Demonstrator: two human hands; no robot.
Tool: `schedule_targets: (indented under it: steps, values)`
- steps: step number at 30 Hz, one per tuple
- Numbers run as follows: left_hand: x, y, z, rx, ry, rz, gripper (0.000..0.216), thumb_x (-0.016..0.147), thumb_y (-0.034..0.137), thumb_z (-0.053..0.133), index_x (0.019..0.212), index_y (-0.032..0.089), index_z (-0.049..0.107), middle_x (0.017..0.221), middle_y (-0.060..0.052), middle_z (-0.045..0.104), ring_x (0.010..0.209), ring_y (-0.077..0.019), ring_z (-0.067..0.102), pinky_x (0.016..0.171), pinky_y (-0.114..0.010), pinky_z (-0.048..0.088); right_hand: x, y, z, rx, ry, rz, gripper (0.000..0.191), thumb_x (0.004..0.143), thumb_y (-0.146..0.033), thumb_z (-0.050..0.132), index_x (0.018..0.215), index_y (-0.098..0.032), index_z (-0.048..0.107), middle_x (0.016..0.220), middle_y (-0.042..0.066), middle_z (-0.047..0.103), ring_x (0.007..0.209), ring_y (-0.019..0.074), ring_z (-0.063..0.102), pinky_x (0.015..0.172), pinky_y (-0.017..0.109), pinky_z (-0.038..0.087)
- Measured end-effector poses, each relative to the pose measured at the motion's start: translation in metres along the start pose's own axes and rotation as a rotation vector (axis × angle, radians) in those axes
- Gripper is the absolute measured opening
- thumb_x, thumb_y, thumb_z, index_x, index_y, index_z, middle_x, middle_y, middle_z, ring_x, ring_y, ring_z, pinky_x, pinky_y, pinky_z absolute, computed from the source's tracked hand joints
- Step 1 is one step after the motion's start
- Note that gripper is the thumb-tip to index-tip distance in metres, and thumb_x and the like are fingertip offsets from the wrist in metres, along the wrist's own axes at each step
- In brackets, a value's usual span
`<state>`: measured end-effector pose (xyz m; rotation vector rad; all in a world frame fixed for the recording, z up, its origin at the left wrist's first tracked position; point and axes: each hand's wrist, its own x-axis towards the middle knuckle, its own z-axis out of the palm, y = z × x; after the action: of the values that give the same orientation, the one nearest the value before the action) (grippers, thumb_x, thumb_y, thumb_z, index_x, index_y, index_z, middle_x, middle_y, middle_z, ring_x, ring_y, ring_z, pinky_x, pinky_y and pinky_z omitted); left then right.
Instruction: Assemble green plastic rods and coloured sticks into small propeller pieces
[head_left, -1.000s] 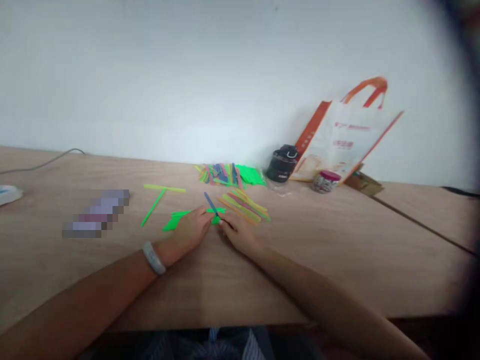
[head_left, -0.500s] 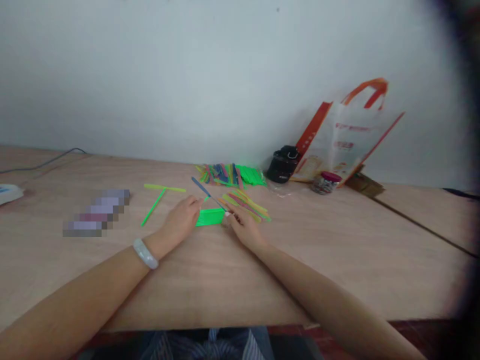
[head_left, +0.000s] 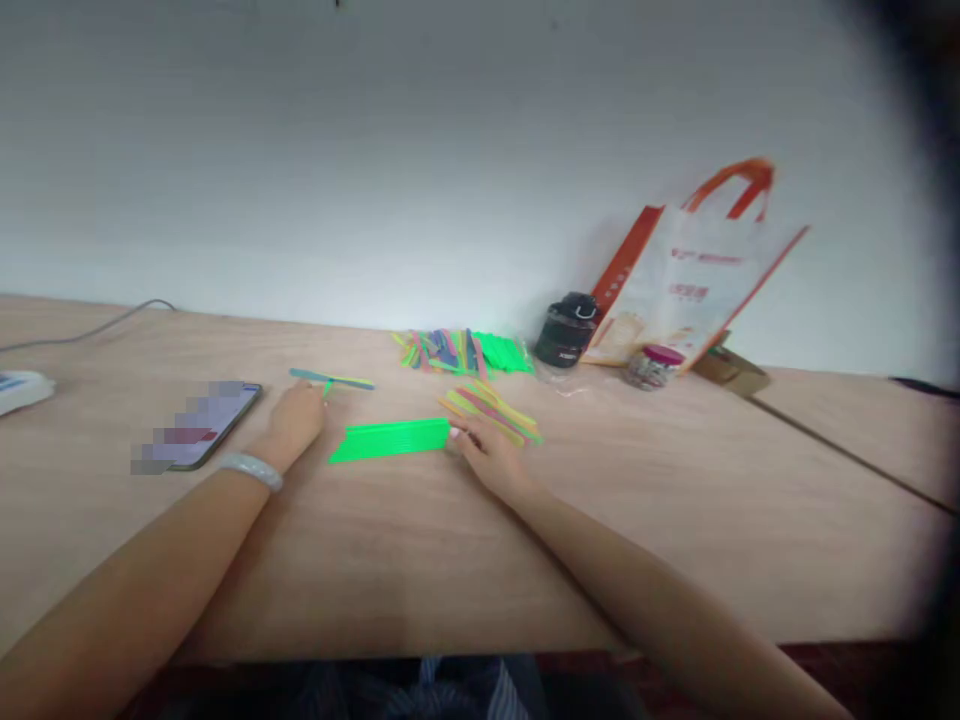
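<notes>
A flat row of bright green sticks (head_left: 390, 440) lies on the wooden table (head_left: 465, 560). My right hand (head_left: 491, 458) rests on the table, and its fingertips pinch the right end of that row. My left hand (head_left: 295, 420), with a pale bangle on the wrist, is further left. Its fingers are curled at a blue stick (head_left: 309, 376). The blue stick lies along a yellow-green stick (head_left: 351, 381), and a green stick (head_left: 327, 388) peeks out at the fingertips. A loose fan of mixed-colour sticks (head_left: 491, 410) lies just behind my right hand.
A phone (head_left: 199, 430) lies left of my left hand, with a white device (head_left: 19, 388) and a cable at the far left. At the wall are a heap of coloured sticks (head_left: 461, 352), a black jar (head_left: 564, 330), a small red-lidded jar (head_left: 652, 365), a box and an orange-white bag (head_left: 690, 275).
My left hand left the green row and moved left with the blue stick to the yellow-green stick. The green row now shows at full length. My right hand stayed at its right end.
</notes>
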<state>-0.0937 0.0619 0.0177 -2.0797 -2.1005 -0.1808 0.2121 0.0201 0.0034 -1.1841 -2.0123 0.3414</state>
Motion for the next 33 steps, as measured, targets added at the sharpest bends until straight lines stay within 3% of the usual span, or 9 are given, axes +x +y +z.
schedule_targets:
  steps: [7,13,18,20,23,27,33]
  values:
    - [0.006,-0.006,0.006,0.013,0.010,0.028,0.030,0.088,0.019,0.039,0.104,0.009,0.062,0.103,-0.018,0.063,0.094,-0.0268,0.062,0.081,-0.036,0.048,0.002,0.008,-0.004,-0.048,0.062,-0.002,0.027,0.089,-0.029,0.045,0.099,-0.021,0.069,0.093,0.006,0.067,0.084,0.0183,0.060,0.074,0.031,0.047]
    - [0.005,-0.007,0.007,-0.007,0.015,0.047,0.029,0.088,0.021,0.041,0.103,0.009,0.062,0.101,-0.017,0.063,0.091,-0.0263,0.062,0.081,-0.036,0.048,0.013,0.038,-0.025,-0.255,0.147,0.026,0.029,0.089,-0.024,0.043,0.102,-0.019,0.068,0.095,0.008,0.065,0.090,0.0192,0.057,0.081,0.032,0.045]
    - [0.000,0.001,0.001,-0.075,0.139,0.067,0.035,0.091,0.032,0.043,0.112,0.009,0.059,0.106,-0.017,0.060,0.097,-0.0278,0.059,0.083,-0.039,0.047,0.015,0.047,-0.035,-0.478,0.094,0.061,0.025,0.088,-0.023,0.046,0.094,-0.017,0.069,0.091,0.009,0.063,0.090,0.0199,0.054,0.082,0.032,0.042]
    - [-0.003,0.010,-0.001,-0.131,0.198,0.135,0.035,0.092,0.034,0.042,0.115,0.012,0.058,0.109,-0.014,0.059,0.101,-0.0258,0.056,0.087,-0.038,0.045,0.014,0.043,-0.035,-0.528,0.053,0.042,0.024,0.088,-0.025,0.047,0.094,-0.018,0.069,0.093,0.009,0.062,0.090,0.0195,0.053,0.083,0.032,0.042]
    - [-0.012,0.033,-0.004,-0.282,0.271,0.383,0.031,0.092,0.031,0.044,0.112,0.016,0.061,0.109,-0.010,0.059,0.103,-0.0229,0.054,0.091,-0.037,0.044,0.011,0.034,-0.031,-0.606,-0.021,0.015,0.025,0.089,-0.029,0.047,0.095,-0.020,0.070,0.097,0.010,0.061,0.092,0.0199,0.052,0.084,0.032,0.041]
    - [-0.032,0.069,-0.007,-0.366,0.224,0.718,0.026,0.091,0.028,0.048,0.109,0.017,0.064,0.107,-0.009,0.059,0.101,-0.0212,0.052,0.091,-0.036,0.044,0.010,0.027,-0.025,-0.729,-0.095,0.052,0.029,0.090,-0.033,0.046,0.095,-0.019,0.071,0.099,0.012,0.062,0.096,0.0232,0.052,0.086,0.035,0.040]
    - [-0.048,0.092,-0.007,-0.323,0.152,0.813,0.021,0.090,0.027,0.050,0.100,0.019,0.067,0.102,-0.007,0.060,0.097,-0.0208,0.051,0.086,-0.035,0.045,0.011,0.028,-0.024,-0.785,-0.125,0.084,0.030,0.091,-0.030,0.043,0.096,-0.017,0.071,0.100,0.012,0.063,0.100,0.0240,0.053,0.087,0.034,0.040]
